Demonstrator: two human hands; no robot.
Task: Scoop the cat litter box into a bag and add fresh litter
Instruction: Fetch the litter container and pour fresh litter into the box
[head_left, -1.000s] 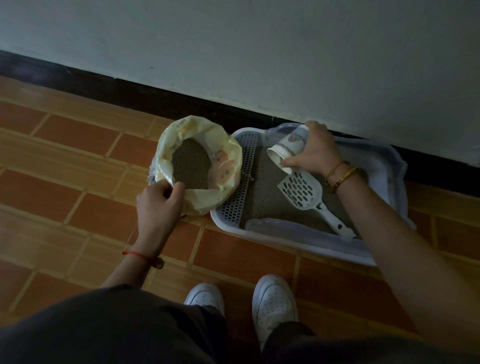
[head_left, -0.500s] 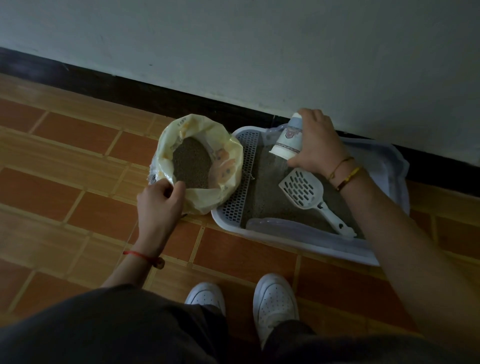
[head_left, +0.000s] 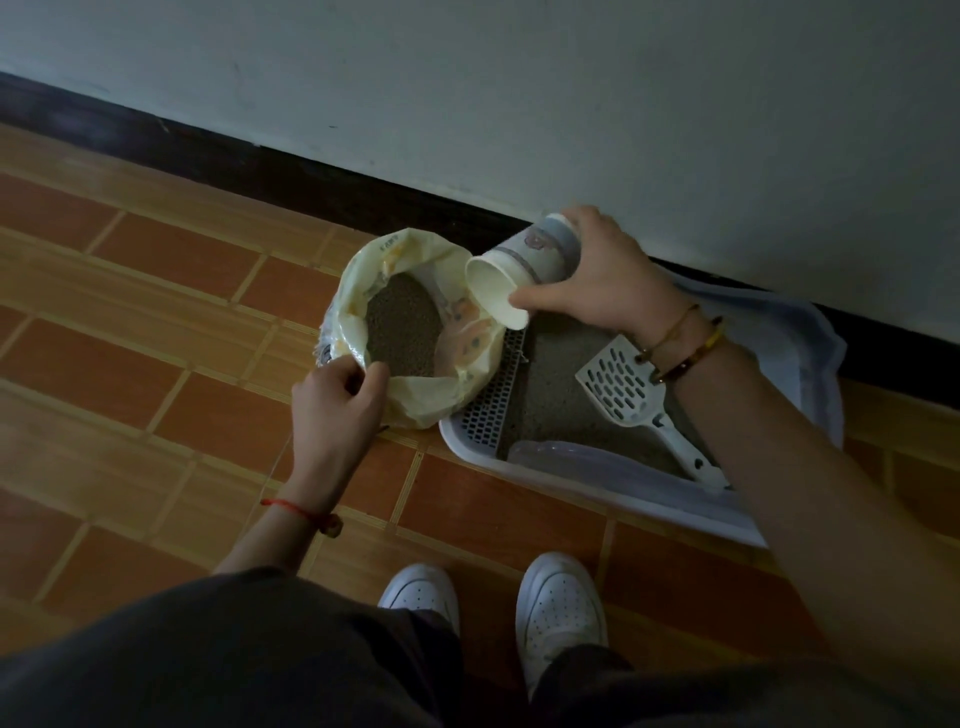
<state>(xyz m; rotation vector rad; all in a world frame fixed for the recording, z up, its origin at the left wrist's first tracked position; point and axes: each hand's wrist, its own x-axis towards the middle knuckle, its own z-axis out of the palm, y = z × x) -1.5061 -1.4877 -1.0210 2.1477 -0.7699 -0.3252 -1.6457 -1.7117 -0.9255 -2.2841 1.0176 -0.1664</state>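
The person squats facing a pale wall (head_left: 571, 104) with a dark baseboard (head_left: 311, 182), white shoes (head_left: 561, 608) planted on the brown tiled floor (head_left: 156, 322). From the shoes, the litter bag (head_left: 415, 410) stands at about 11 o'clock and the litter box (head_left: 597, 504) at about 1 o'clock, the two touching side by side.

The left hand (head_left: 337, 400), a red string (head_left: 296, 512) round its wrist, pinches the bag's rim at the 7 o'clock point of the opening, fingers curled over the folded yellow plastic. The bag's mouth is rolled down and wide, showing grey-brown litter (head_left: 402, 332) inside.

The right hand (head_left: 597, 280) grasps a paper cup (head_left: 519, 265) round its body, thumb near the lip and fingers wrapped over the far side. The cup is in the air, tipped on its side with the mouth pointing toward 8 o'clock, just above where the bag's right edge meets the box's left edge. Its inside shows pale. Two bracelets (head_left: 685, 348) sit on that wrist.

The box is a white tray lying against the baseboard, with a perforated grid (head_left: 493, 410) along its 9 o'clock side and a bed of grey litter across the middle. A white slotted scoop (head_left: 618, 384) lies on that litter, head toward 11 o'clock and handle running to 5 o'clock, resting on the near rim under the right forearm. Translucent plastic (head_left: 597, 457) runs along the tray's near and right sides.
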